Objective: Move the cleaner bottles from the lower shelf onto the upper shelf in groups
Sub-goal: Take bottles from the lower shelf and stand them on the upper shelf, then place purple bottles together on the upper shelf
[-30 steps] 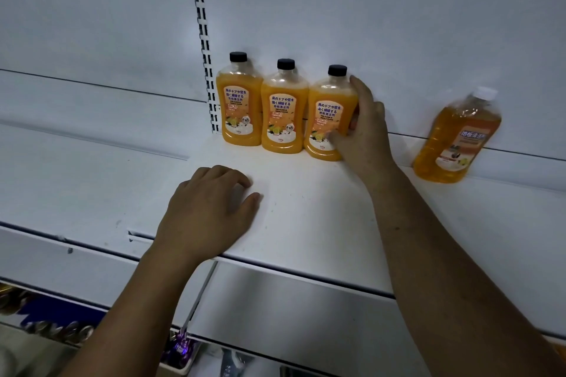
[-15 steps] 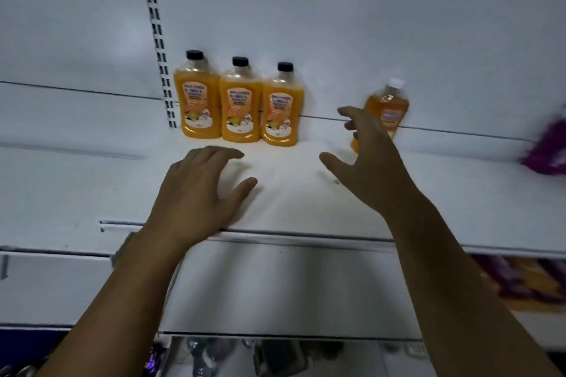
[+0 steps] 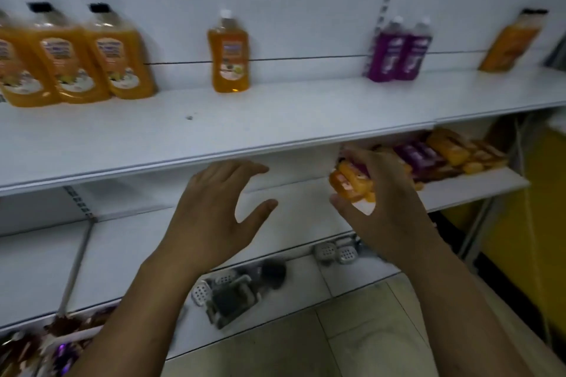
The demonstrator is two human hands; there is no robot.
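You are at the picking step now: your right hand (image 3: 386, 202) is low at the lower shelf (image 3: 477, 185), curved around the front orange bottle (image 3: 352, 185) of the pile of lying bottles (image 3: 444, 153), orange and purple mixed. The picture is blurred there, so I cannot tell if the fingers really close on this bottle or only come near it. Your left hand (image 3: 220, 214) holds nothing; its fingers are spread in the air, under the edge of the upper shelf (image 3: 275, 122). On the upper shelf the groups stand like this: three black-capped orange bottles (image 3: 73, 64) touching one another at the left, one white-capped orange bottle (image 3: 228, 55) alone, two purple bottles (image 3: 398, 50) side by side, and one more orange bottle (image 3: 508, 44) far at the right. For the next move, I think you need a firm hold on the front bottle, perhaps with help of the free hand, then lift it clear of the shelf edge and put it upright beside its same kind.
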